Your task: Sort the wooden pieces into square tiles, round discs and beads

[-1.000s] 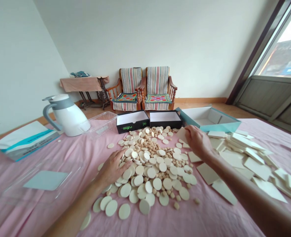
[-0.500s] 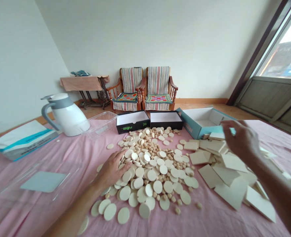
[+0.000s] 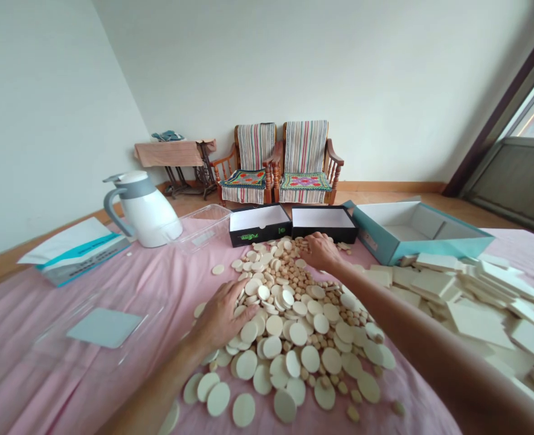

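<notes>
My left hand (image 3: 224, 311) lies on the left side of a heap of round pale wooden discs (image 3: 273, 326), fingers spread and nothing gripped. Small wooden beads (image 3: 294, 272) are mixed among the discs. At the back of the heap, just in front of the right black box (image 3: 325, 223), my right hand (image 3: 322, 251) reaches down onto the beads and discs. Its fingers are bent with the thumb apart, and I see nothing held; the fingertips are partly hidden.
Square wooden tiles (image 3: 470, 302) are piled at right, before a blue box (image 3: 434, 238). Another black box (image 3: 260, 226) stands behind the heap. At left are a white jug (image 3: 147, 211), a tissue pack (image 3: 81, 257), a clear tray (image 3: 203, 229) and a clear lid (image 3: 106, 329).
My right hand has moved left from above the square tiles to the back of the disc heap. My left hand stays on the discs. The view has turned right.
</notes>
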